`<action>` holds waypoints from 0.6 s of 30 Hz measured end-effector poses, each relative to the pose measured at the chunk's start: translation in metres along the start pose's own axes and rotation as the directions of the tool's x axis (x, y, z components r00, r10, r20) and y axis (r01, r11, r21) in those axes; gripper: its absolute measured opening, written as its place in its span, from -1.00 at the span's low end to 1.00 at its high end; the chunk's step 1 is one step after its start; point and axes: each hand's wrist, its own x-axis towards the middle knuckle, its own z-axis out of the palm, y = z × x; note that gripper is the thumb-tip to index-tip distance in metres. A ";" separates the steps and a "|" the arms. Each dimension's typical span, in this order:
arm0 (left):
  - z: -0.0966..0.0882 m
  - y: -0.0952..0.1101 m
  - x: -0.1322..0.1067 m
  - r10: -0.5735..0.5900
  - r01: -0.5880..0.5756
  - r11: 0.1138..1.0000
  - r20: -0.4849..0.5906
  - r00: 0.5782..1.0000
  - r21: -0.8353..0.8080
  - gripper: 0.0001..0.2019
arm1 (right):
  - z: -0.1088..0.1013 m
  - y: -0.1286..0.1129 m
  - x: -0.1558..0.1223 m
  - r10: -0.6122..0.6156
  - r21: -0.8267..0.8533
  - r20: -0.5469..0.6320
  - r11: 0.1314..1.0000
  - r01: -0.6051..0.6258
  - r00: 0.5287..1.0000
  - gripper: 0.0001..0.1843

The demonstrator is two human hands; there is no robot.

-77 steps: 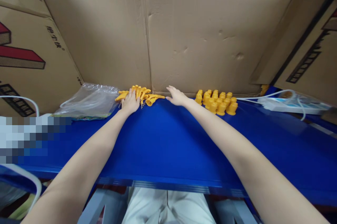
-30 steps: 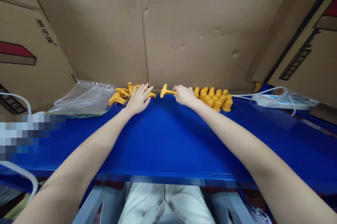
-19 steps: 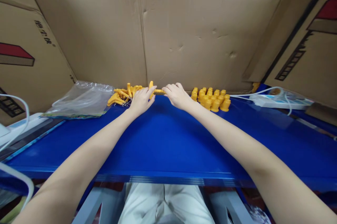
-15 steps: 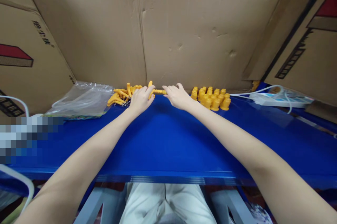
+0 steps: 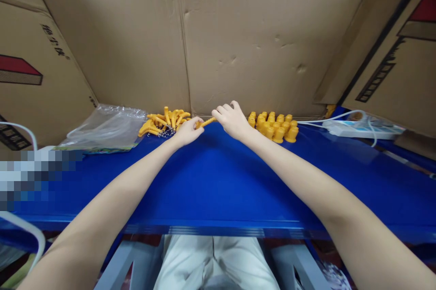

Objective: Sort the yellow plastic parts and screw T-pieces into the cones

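We see a clear plastic bag (image 5: 109, 127) on the blue table (image 5: 218, 185) (its contents we can't make out). Our left hand (image 5: 188, 132) pinches a ribbed yellow rod (image 5: 207, 122) between our hands; our right hand (image 5: 232, 120) covers its other end, so we can't tell its grip.

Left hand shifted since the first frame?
Yes, to its right. Against the cardboard seam, the left hand lay wholly left of the seam's lower end; now it reaches past that line.
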 end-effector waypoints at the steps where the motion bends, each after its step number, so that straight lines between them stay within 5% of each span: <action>1: 0.000 0.000 0.000 -0.014 0.014 1.000 0.008 1.000 -0.019 -0.77 | 0.003 0.002 -0.001 -0.013 0.012 0.015 1.000 0.013 1.000 -0.64; 5: -0.004 -0.003 -0.004 -0.060 0.072 0.985 -0.081 0.995 0.155 -0.72 | 0.012 0.014 -0.004 -0.018 0.085 0.150 0.996 0.006 0.989 -0.72; 9: -0.011 -0.013 -0.008 -0.052 0.102 0.908 -0.132 0.990 0.407 -0.68 | 0.012 0.034 -0.006 0.096 0.133 0.301 0.981 -0.141 0.949 -0.71; 13: -0.019 -0.021 -0.008 -0.079 0.159 0.884 -0.195 0.978 0.440 -0.67 | 0.003 0.057 -0.007 0.238 0.113 0.336 0.950 -0.289 0.911 -0.76; 18: -0.027 -0.025 -0.008 -0.123 0.222 0.895 -0.264 0.957 0.387 -0.63 | -0.011 0.081 -0.015 0.322 0.218 0.555 0.833 -0.508 0.767 -0.82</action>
